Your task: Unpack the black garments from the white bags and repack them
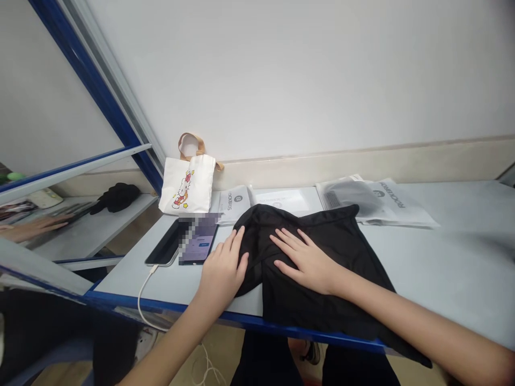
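A black piece of cloth (322, 305), which looks like a garment or fabric cover, lies spread over the middle of the table, its near edge hanging over the front. My right hand (300, 254) rests flat on it with the fingers stretched to the left. At the cloth's left end my left hand (225, 262) lies with its fingers extended along the edge. Neither hand grips the fabric. What exactly the cloth is, I cannot tell.
Left of the cloth are a phone (163, 244) on a white charging cable (140, 295) and a second, lit phone (199, 249). Behind stand a white tote bag (189, 185) and printed plastic packages (233, 203), with more packages (386, 203) at right. Another person's hand (40, 228) is beyond the partition.
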Demonstrator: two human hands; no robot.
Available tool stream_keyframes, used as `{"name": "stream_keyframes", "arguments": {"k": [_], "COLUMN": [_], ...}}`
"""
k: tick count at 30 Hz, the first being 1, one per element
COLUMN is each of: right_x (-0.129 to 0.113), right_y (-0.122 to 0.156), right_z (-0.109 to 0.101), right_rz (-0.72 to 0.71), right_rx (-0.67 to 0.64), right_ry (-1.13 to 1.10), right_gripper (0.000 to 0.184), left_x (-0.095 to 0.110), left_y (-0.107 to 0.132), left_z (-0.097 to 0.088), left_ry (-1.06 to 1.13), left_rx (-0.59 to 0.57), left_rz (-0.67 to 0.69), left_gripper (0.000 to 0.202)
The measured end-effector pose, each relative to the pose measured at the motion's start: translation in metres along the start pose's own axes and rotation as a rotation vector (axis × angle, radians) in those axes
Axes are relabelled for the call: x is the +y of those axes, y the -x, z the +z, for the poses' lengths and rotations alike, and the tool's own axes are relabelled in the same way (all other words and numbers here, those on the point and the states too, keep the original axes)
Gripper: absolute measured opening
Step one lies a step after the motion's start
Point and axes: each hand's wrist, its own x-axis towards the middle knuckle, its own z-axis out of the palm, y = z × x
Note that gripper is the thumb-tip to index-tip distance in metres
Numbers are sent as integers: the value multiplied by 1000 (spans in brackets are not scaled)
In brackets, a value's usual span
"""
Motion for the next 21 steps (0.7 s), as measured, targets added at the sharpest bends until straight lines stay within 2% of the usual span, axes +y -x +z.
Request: {"name": "stream_keyframes", "arguments": {"k": [3, 5, 9, 10, 12, 14, 16, 21], "right_x": [1, 2, 1, 1, 1, 2, 3, 4], "right_y": [0, 0, 0, 0, -1, -1, -1, 0], "right_z": [1, 1, 1, 0, 0, 1, 1, 3], "right_rz": [-3, -5, 2, 3, 6, 4, 2, -7], "right_rx": [0, -5, -31, -37, -39, -31, -25, -12], "right_ry": [9, 9, 19, 21, 17, 5, 4, 10], "right_gripper": [63, 63, 64, 64, 63, 63, 62, 61], "left_x": [6, -5, -62, -76, -98, -108, -108, -105], "left_y": [4, 4, 7, 10, 18, 25, 30, 30], "left_z": [-3, -12, -29, -30, -28, -22, -15, -11], "left_ry": [57, 101, 39, -20, -95, -115, -115, -118], "left_rx": [-37, -12, 235, 251, 188, 94, 50, 38], "left_rz": [39, 14, -141, -148, -115, -84, -86, -103], "left_gripper": [43, 41, 35, 34, 32, 35, 39, 37]}}
